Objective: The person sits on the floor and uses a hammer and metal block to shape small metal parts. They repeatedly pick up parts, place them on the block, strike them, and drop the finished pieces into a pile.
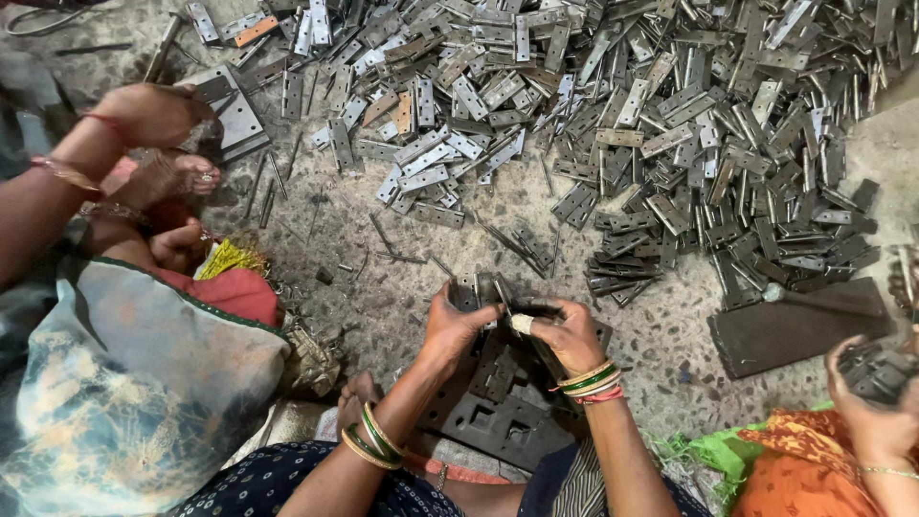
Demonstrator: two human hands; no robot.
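Down on the rough floor [383, 287], just ahead of the wearer's lap, both hands meet over a small grey hinge [486, 290]. Left hand [455, 325] curls its fingers around the hinge's left leaf, thumb pressed on top; right hand [567, 335] closes on the other side, with a taped fingertip [522, 324] pinching near the knuckle, though whether a pin sits between those fingers cannot be told. Green and gold bangles ring both wrists. Beneath the hands lies a dark steel block [503, 416] with square holes. Judging by its look, the hinge is stamped sheet metal: stiff, light for one hand, likely slick with oil and sharp along its cut edges, so the flat faces of the leaves seem the safest place to grip, keeping skin off the edges and the barrel free to turn. Beyond the hands, a large heap of hinges [689, 134] spreads across the top and right, with loose pins [268, 191] scattered near its left side. A hammer [823, 302] rests on a dark flat plate [795, 330] to the right. Another person's hand [148, 115] works at upper left beside a bare foot [182, 177], and a third person's hand [876, 388] holds dark parts at the right edge.
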